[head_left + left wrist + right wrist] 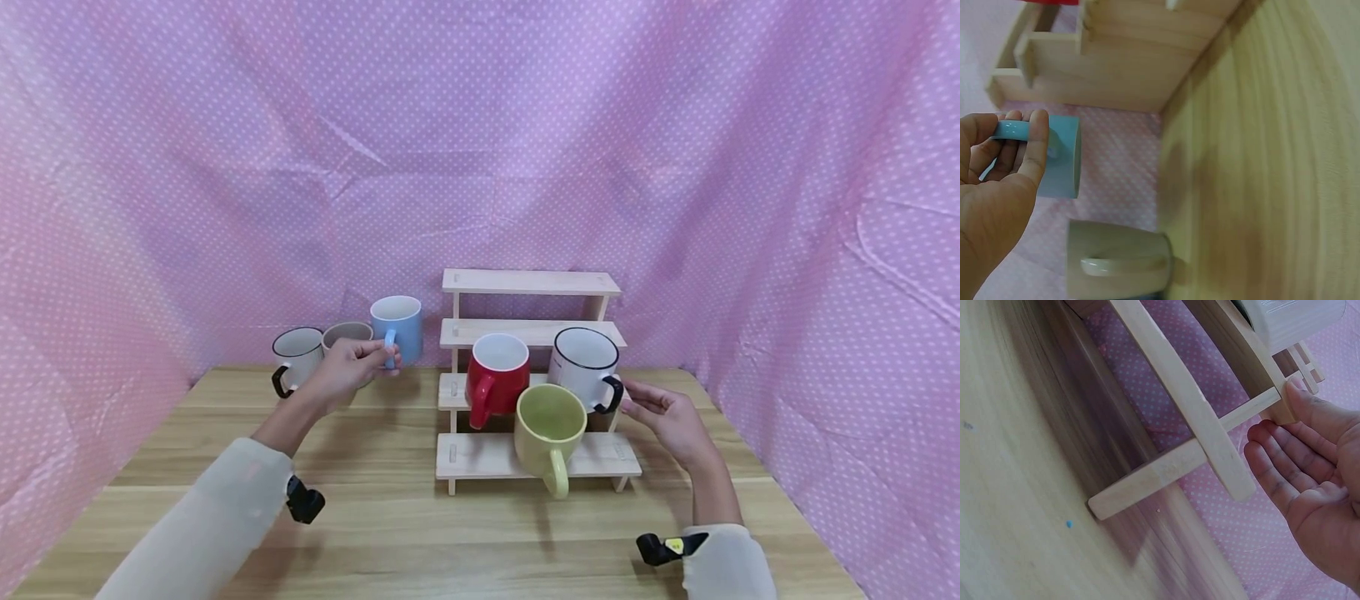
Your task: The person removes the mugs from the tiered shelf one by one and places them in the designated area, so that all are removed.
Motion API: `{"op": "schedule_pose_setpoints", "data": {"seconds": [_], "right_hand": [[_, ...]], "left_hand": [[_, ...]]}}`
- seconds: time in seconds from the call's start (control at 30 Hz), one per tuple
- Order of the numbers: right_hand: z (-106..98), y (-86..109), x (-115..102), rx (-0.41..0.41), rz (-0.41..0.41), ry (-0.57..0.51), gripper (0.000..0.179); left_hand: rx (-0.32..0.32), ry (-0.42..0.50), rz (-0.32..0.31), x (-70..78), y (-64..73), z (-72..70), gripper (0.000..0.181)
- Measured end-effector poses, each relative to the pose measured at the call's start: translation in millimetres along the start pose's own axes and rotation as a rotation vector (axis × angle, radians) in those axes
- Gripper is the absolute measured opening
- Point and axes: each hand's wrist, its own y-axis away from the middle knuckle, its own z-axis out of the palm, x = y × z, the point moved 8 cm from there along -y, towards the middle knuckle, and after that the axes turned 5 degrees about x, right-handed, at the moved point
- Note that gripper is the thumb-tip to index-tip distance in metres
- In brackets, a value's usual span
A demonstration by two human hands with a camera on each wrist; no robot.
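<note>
My left hand [348, 368] pinches the handle of a light blue mug [409, 335]. In the left wrist view, the blue mug [1063, 169] hangs above the table with its base apart from the wood. At the right side of a tiered wooden shelf [532, 282], my right hand [670, 419] grips the end of a board, thumb on one face and fingers curled against it. A red mug [498, 389] and a white mug with a black rim and handle [573, 375] stand on the second tier from the bottom. A yellow-green mug [534, 450] sits on the lowest tier.
On the wooden table [360, 533], left of the shelf, stand another black-rimmed white mug [306, 360] and a greyish-beige mug [1119, 284], partly hidden behind my left hand in the head view. A pink dotted cloth [480, 150] hangs behind and at both sides.
</note>
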Motion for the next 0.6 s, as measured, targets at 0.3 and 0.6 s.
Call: {"op": "schedule_pose_setpoints", "data": {"seconds": [0.3, 0.6], "right_hand": [[0, -0.2, -1, 0.003, -0.005, 0.008, 0.052], [-1, 0.4, 0, -0.008, -0.005, -0.003, 0.052]], "left_hand": [[0.02, -0.009, -0.017, -43.6, -3.5, 3.4, 0.037], [0.055, -0.023, -0.035, -76.4, -1.6, 4.1, 0.035]]}}
